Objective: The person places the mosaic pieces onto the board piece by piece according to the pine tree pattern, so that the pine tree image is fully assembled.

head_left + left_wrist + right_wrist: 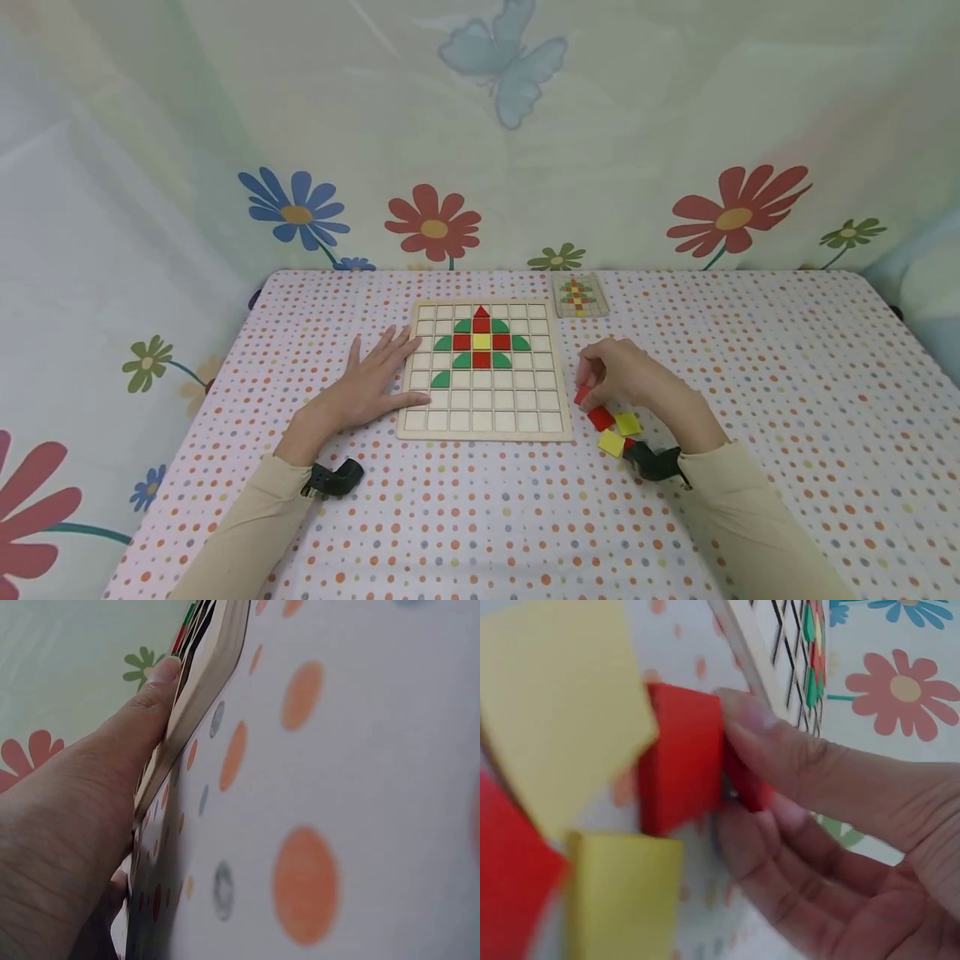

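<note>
Head view: dotted tablecloth, floral backdrop; left fingers flat, right fingers pinch red tile.

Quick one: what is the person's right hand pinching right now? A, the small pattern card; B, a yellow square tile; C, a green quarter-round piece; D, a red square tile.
D: the right hand pinches a red tile between its fingertips just right of the wooden grid board, and the right wrist view shows that red piece held against the fingertips.
</note>
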The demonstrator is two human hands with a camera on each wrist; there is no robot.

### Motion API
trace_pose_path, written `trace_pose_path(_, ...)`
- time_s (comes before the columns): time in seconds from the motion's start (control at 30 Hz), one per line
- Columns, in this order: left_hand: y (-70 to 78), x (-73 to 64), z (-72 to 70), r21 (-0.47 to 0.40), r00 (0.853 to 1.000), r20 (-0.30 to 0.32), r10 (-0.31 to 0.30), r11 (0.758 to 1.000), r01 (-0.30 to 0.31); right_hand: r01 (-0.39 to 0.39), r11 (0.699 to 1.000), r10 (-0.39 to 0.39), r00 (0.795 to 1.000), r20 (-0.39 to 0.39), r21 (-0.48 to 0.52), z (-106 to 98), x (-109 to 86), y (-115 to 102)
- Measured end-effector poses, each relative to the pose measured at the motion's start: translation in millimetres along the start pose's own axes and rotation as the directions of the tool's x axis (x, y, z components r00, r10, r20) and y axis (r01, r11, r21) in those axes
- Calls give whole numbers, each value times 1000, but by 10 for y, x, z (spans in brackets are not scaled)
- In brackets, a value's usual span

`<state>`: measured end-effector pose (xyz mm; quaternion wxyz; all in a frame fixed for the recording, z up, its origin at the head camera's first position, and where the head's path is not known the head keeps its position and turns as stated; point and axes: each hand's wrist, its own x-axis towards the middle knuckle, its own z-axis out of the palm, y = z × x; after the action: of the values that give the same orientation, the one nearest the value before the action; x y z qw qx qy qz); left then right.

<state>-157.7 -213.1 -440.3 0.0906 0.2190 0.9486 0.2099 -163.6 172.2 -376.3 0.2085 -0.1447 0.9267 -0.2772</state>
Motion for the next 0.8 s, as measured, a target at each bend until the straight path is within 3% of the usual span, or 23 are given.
trace_pose_path(0.2, 2, 6, 28, 16, 1000, 1, -7, 1000, 7, 99, 994, -95, 993, -71, 42, 68, -52, 116)
trace_pose_path(0.43, 21, 14, 12, 11, 1000, -8, -5, 1000, 5, 147, 987, -131, 970, -206, 62, 69, -95, 143)
trace_pose_path(0.6, 4, 1, 25, 15, 1000, -11, -3, 1000, 4, 213, 972, -179, 947, -268, 101, 96, 21, -47)
trace_pose_path(0.8, -7, 8, 39, 13, 1000, -3, -7, 1000, 7, 313, 938, -282, 939, -199, 150, 192, 298, -415)
